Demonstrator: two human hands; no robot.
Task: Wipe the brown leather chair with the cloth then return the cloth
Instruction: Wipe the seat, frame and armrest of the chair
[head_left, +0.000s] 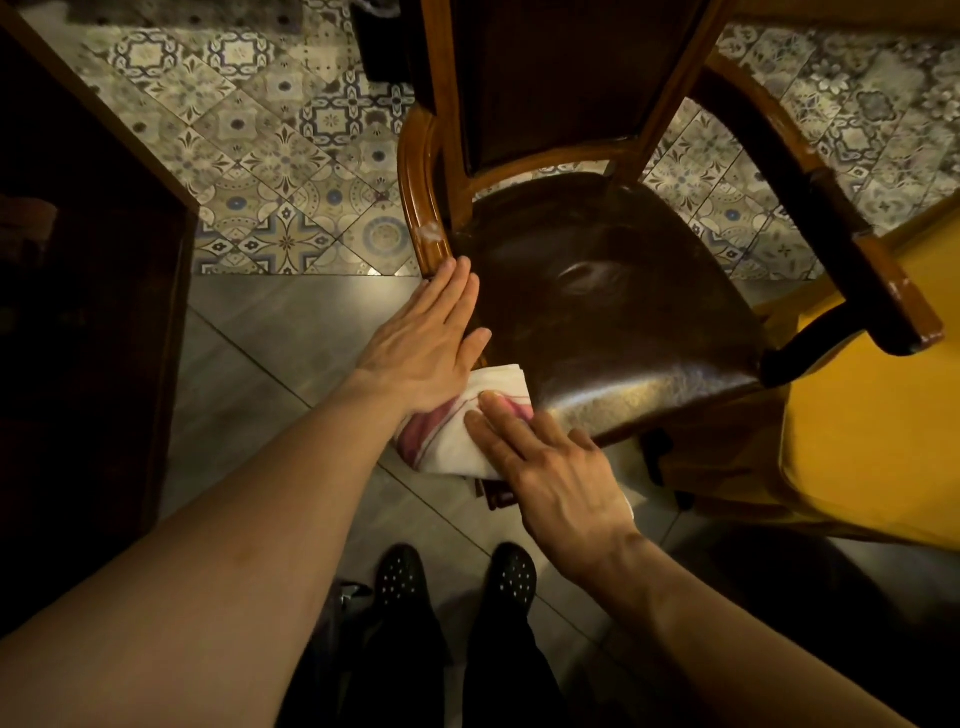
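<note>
The chair (597, 291) backrest is cut off by the far edge. The cloth (457, 431) is partly covered by the left hand (421, 353) and right hand (550, 467). Near-left seat corner hidden beneath the cloth. Dark furniture (88, 322) at left is indistinct.

Patterned floor tiles (291, 171) in blue and cream covered the far floor, giving way to plain grey tiles (291, 332) nearer the camera. A dark wooden cabinet (88, 270) stood at the left edge. A yellow tablecloth (878, 415) hung at the right. Two black studded shoes (457, 577) stood on the grey tiles below.
</note>
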